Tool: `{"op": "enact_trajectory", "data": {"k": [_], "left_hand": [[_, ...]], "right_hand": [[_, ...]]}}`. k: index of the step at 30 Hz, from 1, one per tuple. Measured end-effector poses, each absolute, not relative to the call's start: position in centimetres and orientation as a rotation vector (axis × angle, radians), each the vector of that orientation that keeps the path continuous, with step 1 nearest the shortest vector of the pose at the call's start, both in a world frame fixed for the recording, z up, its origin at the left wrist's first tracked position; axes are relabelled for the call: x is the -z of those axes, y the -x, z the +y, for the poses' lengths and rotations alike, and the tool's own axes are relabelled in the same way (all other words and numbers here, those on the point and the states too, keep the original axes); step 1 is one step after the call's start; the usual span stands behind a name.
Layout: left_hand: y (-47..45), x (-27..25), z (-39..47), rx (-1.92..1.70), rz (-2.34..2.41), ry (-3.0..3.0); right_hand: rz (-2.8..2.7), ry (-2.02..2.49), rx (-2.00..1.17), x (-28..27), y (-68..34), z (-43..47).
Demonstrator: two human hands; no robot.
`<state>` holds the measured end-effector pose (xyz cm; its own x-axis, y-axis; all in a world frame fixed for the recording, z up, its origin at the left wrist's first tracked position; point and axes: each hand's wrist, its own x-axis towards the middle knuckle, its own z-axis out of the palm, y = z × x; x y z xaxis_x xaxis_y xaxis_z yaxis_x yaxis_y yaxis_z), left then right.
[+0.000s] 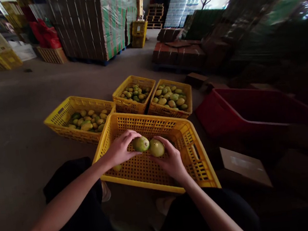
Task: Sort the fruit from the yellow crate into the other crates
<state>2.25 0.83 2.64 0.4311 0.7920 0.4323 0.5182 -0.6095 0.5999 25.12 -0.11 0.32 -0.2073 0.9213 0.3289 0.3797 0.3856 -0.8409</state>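
My left hand (123, 147) is closed around a rounded green-yellow fruit (141, 144), mottled on its skin. Beside it, my right hand (172, 160) grips a paler yellow-green fruit (156, 148); the exact kind of fruit is hard to tell. The two fruits are side by side, nearly touching, above a large yellow plastic crate (139, 183) with slotted walls and a perforated floor. Another yellow fruit (117, 168) lies in this crate near its left front, partly covered by my left forearm.
Three yellow crates holding several similar fruits stand beyond: left crate (58, 120), middle crate (125, 103), right crate (189, 97). To the right are a red tub (211, 113) and a cardboard box (244, 164). Wrapped carton stacks (84, 27) rise behind.
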Motion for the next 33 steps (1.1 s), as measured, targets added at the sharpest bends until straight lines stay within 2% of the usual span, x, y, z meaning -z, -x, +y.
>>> {"op": "enact_trajectory", "data": {"k": [3,6,12,19,24,28,33], "left_hand": [[-2.4,-2.7,0.8,-0.953,1.092,-2.277],[-2.7,-2.5,0.6,-0.904,1.085,-2.100],[-4.2,-0.6,0.2,-0.789,0.937,-1.305],[-4.7,-1.0,1.1,-0.961,0.861,-1.043],[-4.9,-1.5,1.3,-1.011,0.927,-0.977],[-5.2,-1.4,0.8,-1.038,0.901,-1.010],[-4.8,-1.6,0.5,-1.081,0.953,-1.337]], "right_hand": [[-1.711,1.163,-0.826,-0.4,-25.3,-0.2],[-1.463,1.130,-1.046,-0.6,-25.4,-0.1],[-1.004,0.981,-1.494,-0.4,-25.6,0.5],[-0.764,0.860,-1.628,0.5,-25.2,0.8],[-0.730,0.856,-1.607,-0.3,-25.0,0.6],[-0.927,0.972,-1.513,-0.6,-25.2,0.6],[-1.318,1.185,-0.992,-0.6,-25.5,0.0]]}}
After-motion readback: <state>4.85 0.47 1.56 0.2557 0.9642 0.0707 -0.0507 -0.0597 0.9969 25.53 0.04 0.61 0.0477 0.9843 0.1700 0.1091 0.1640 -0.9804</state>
